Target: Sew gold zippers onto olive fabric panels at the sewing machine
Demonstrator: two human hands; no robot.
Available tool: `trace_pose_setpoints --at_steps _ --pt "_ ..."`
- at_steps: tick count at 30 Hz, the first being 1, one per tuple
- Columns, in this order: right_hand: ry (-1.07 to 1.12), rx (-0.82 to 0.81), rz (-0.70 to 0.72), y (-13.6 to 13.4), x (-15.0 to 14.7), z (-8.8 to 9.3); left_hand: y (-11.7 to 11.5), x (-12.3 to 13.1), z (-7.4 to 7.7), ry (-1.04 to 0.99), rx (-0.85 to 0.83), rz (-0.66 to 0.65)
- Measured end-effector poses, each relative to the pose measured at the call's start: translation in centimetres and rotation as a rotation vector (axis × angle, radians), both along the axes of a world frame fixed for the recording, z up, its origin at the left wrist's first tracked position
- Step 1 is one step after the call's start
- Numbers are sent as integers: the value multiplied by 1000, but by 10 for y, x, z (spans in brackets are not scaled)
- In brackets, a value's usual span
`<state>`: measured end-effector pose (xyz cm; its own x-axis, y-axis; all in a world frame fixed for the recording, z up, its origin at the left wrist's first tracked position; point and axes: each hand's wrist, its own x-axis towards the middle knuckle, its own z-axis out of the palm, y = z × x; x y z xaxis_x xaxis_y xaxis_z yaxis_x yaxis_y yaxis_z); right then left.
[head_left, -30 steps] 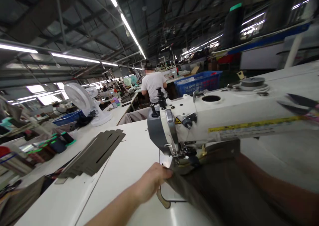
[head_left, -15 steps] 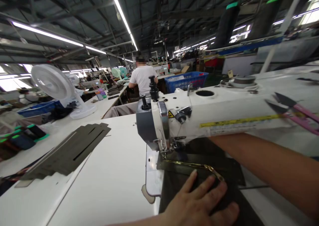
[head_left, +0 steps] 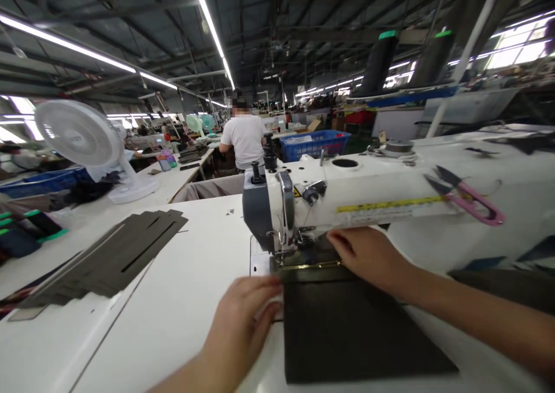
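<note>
A dark grey fabric panel [head_left: 351,329] lies flat on the white table, its far edge under the presser foot of the white sewing machine [head_left: 347,199]. A gold zipper strip [head_left: 310,264] runs along that far edge. My left hand [head_left: 243,321] rests at the panel's left edge with fingers together and bent, touching the cloth. My right hand [head_left: 368,254] presses on the panel's far edge, just right of the needle, fingers curled down onto the fabric and zipper.
A stack of dark cut fabric pieces [head_left: 117,257] lies on the table at left. Pink thread snips [head_left: 470,196] sit on the machine arm. A white fan [head_left: 87,141] stands behind. A person in a white shirt [head_left: 245,138] works farther back near a blue crate [head_left: 314,144].
My left hand has moved off the top of the panel to its left edge. My right hand has come into view at the needle. The panel now lies flat and squared.
</note>
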<state>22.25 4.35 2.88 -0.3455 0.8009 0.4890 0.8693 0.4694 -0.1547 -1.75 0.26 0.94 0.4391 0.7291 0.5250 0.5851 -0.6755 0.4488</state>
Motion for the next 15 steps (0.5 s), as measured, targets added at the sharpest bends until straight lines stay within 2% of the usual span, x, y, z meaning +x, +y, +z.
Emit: trace_pose_setpoints --at_steps 2,4,6,9,15 --pt "-14 24 173 -3 -20 -11 13 -12 -3 147 94 88" --pt "-14 83 292 -11 -41 -25 27 -13 -10 219 148 83" --pt "-1 100 292 -16 -56 -39 36 -8 -18 232 189 66" --pt "34 38 292 -13 -65 -50 41 -3 -28 202 247 51" --pt "102 3 343 -4 -60 -50 40 -2 -28 209 256 27"
